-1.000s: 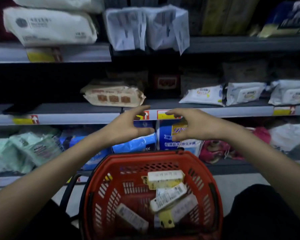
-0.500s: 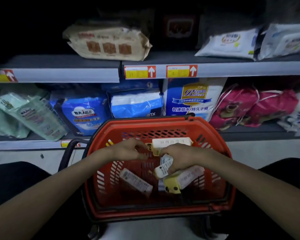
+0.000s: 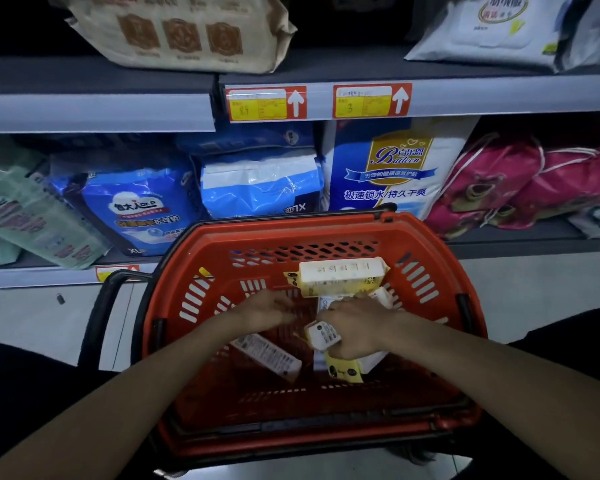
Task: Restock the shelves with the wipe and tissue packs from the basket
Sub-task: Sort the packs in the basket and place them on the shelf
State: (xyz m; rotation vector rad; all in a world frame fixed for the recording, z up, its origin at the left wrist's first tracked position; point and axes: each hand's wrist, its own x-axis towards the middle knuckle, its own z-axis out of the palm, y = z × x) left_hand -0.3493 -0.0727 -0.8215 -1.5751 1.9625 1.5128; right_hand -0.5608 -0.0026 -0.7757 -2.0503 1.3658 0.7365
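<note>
Down inside the red basket (image 3: 426,244) both bare hands worked close together, nearly touching at the fingertips. The right hand (image 3: 355,329) was curled shut around a small white tissue pack (image 3: 323,336), its printed end poking out toward the left hand, fingers wrapped over the top. The left hand (image 3: 262,311) lay palm down over the basket floor, fingers stretched toward that pack and loosely together (whether it touched anything I could not tell). Just beyond the right hand's knuckles a larger white-and-yellow pack (image 3: 342,273) leaned against the far basket wall. Under the right wrist sat a yellow pack (image 3: 343,370), and below the left hand a flat barcode-labelled pack (image 3: 269,355) lay slantwise on the floor. Past the basket, beyond both hands, the lower shelf (image 3: 520,245) carried blue packages, a white-and-blue bag and pink bags; above it the upper shelf edge (image 3: 97,112) bore two red-and-yellow price tags (image 3: 265,103).
</note>
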